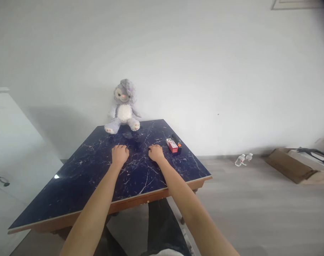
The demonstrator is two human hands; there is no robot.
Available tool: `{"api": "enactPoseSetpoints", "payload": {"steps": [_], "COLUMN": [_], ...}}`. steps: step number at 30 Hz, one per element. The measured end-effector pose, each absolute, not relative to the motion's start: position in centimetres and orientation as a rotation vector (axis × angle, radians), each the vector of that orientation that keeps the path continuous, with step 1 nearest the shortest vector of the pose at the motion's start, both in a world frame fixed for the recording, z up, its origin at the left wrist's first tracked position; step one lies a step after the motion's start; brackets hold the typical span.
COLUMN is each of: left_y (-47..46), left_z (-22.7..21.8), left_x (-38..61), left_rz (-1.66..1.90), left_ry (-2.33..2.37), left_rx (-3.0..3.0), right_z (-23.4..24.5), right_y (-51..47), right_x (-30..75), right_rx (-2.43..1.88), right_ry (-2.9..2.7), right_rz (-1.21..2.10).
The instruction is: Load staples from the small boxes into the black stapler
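Both hands rest palm down on a dark blue, marble-patterned table (92, 185), with their fingers curled under. My left hand (120, 155) lies near the middle of the tabletop, and nothing shows in it. A short way to its right is my right hand (156, 153), also curled and with nothing visible in it. Right of that hand, and apart from it, lies a small red and white box (172, 145). Against the box's far side is a black object with an orange spot (179, 145), whose kind I cannot make out.
A grey plush toy (124, 113) with a white belly sits at the table's far edge against the wall. White furniture with a dark handle (0, 179) stands at the left. On the floor at right are plastic bottles (240, 160) and an open cardboard box (291, 165).
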State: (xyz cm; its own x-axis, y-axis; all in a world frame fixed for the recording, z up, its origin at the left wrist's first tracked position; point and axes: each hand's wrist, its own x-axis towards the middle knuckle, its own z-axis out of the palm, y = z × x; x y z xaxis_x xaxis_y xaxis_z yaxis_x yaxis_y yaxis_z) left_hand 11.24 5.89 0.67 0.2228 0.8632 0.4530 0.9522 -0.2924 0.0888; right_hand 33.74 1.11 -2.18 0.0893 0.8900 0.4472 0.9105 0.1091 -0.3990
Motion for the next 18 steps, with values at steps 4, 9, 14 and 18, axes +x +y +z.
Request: {"api": "enactPoseSetpoints", "payload": {"steps": [4,9,14,18], "left_y": [6.0,4.8,4.5,5.1], "left_z": [0.3,0.2,0.8,1.3], "left_x": [9.3,9.5,8.4,3.2], "left_rz": [-0.558,-0.517,-0.513,-0.493], "left_ry": [-1.789,-1.695,-1.65,-1.716], "left_rx": [-2.298,-2.355,-2.407,-2.32], "right_z": [-1.7,0.4,1.9,1.7], "right_y": [0.9,0.1,-2.0,-3.1], "right_x": [33.2,34.2,39.6,43.3], "right_rx": [-1.71,-1.667,-1.659,-1.751], "right_ry": [-1.759,-1.529,-1.056,-0.839], "right_rz": [-0.076,-0.2,-0.382,-0.275]}}
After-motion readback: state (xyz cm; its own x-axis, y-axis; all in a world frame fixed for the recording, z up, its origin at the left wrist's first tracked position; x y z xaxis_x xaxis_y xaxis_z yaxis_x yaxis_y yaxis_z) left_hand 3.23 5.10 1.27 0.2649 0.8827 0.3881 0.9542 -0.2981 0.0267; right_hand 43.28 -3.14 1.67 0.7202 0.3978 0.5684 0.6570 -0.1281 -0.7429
